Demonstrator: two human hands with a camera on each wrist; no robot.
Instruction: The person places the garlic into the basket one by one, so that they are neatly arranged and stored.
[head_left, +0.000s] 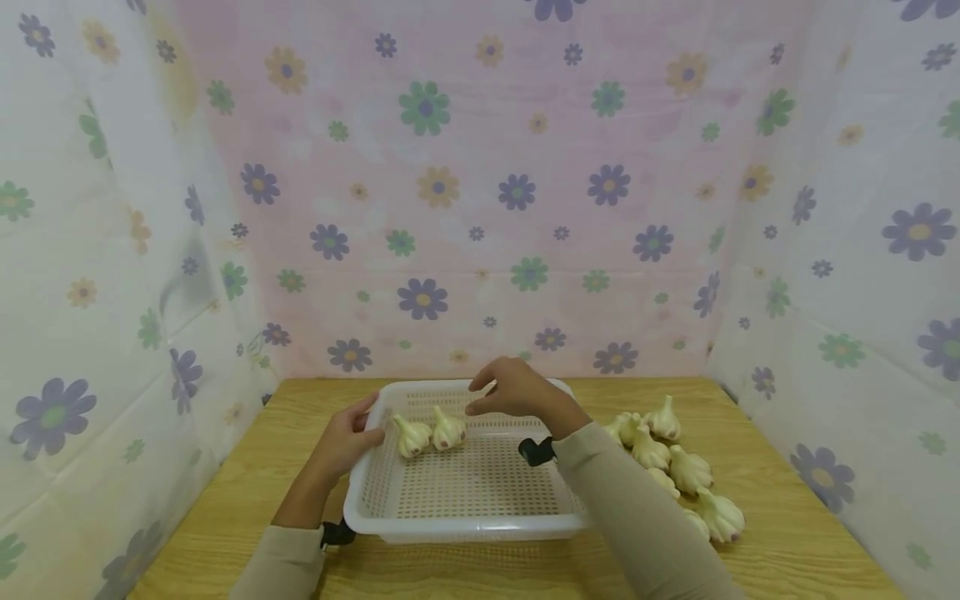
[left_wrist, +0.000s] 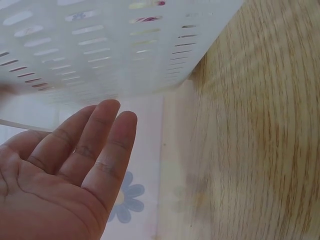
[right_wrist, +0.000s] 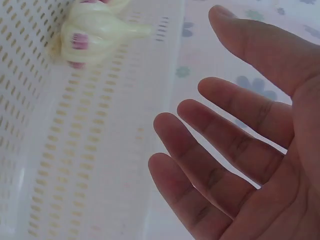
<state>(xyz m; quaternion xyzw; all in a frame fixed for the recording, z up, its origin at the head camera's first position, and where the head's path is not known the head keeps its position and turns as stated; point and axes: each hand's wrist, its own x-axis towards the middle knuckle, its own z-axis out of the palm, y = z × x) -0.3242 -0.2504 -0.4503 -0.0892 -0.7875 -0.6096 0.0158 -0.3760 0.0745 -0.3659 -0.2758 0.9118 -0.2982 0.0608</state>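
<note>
A white plastic basket (head_left: 480, 527) with slotted walls stands on the wooden table. My left hand (head_left: 345, 442) grips its left rim, thumb over the edge and the other fingers along the outside; in the left wrist view those fingers (left_wrist: 100, 150) lie beside the slotted wall. Two garlic bulbs sit in the basket's back left part, a left one (head_left: 412, 437) and a right one (head_left: 448, 429), stems up. Over the back of the basket, my right hand (head_left: 517, 390) is empty with fingers spread and slightly bent. In the right wrist view, one garlic bulb (right_wrist: 92, 37) shows beyond the fingertips.
Several more garlic bulbs (head_left: 690, 471) lie in a heap on the table (head_left: 787, 517) right of the basket, partly behind my right sleeve (head_left: 637, 508). Flower-patterned cloth (head_left: 480, 208) walls off the back and both sides.
</note>
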